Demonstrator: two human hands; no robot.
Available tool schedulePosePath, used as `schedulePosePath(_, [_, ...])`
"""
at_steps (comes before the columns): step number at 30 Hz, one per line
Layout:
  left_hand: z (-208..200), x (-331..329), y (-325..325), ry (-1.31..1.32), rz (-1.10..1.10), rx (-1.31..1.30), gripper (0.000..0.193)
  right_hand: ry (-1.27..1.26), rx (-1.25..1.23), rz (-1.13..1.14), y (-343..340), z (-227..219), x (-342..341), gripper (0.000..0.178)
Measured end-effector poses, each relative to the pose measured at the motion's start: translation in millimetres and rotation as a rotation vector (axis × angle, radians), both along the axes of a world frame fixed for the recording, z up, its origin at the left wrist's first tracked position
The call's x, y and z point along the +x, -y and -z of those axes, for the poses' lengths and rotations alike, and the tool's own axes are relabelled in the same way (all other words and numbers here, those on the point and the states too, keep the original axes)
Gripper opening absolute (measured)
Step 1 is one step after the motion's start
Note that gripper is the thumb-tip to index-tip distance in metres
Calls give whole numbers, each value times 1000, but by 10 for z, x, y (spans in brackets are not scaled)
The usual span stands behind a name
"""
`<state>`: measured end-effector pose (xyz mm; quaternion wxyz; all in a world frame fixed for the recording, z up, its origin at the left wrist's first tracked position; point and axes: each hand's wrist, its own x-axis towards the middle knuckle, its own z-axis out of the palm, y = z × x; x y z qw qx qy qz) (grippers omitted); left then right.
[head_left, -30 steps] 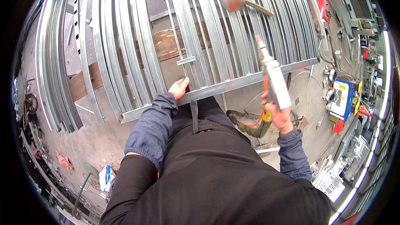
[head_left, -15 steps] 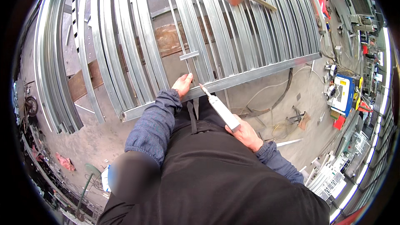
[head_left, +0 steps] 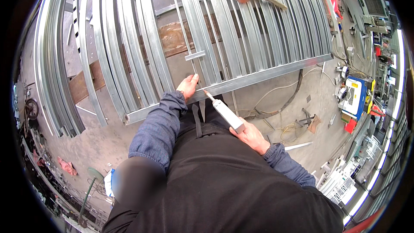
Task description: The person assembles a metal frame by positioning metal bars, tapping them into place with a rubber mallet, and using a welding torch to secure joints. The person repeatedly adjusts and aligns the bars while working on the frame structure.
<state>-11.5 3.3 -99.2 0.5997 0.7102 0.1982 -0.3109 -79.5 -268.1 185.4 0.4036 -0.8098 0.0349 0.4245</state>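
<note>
My right hand (head_left: 250, 136) is closed around the rear end of a white box-shaped hand tool (head_left: 227, 115) with a slim, reddish-tipped nozzle. The nozzle's tip is at or just over the near bar (head_left: 241, 82) of a grey metal frame; contact cannot be made out. My left hand (head_left: 187, 87) is closed at that bar, thumb and fingertips pinching the lower end of a thin metal strip (head_left: 184, 30) that runs away between wider slats (head_left: 196, 21). A short flat metal piece (head_left: 195, 55) lies across the strip just beyond my fingertips.
Loose metal profiles (head_left: 56, 60) lie at the left. A wooden stick (head_left: 271, 1) rests on the slats, beside a blurred round patch. Cables (head_left: 293, 92) and scrap lie on the floor at right, near a blue-and-white machine (head_left: 353, 97). A rusty plate (head_left: 172, 39) shows below the slats.
My right hand has moved slightly left and away from me, bringing the tool's tip nearer my left fingertips and the near bar. My left hand stays at the strip's end.
</note>
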Motion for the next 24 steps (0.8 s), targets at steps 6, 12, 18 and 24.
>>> schedulePosePath(6, [-73,27,-24,-1,14,-17,65,15,9,9,-2,39,-1,40])
schedulePosePath(12, [-171,51,-9,2,12,-12,61,50,32,12,-10,54,10,39])
schedulePosePath(18, [-167,57,-16,-18,14,-31,61,40,33,14,-10,81,21,39])
schedulePosePath(24, [-46,27,-14,-5,1,-33,64,62,45,0,-1,137,5,40])
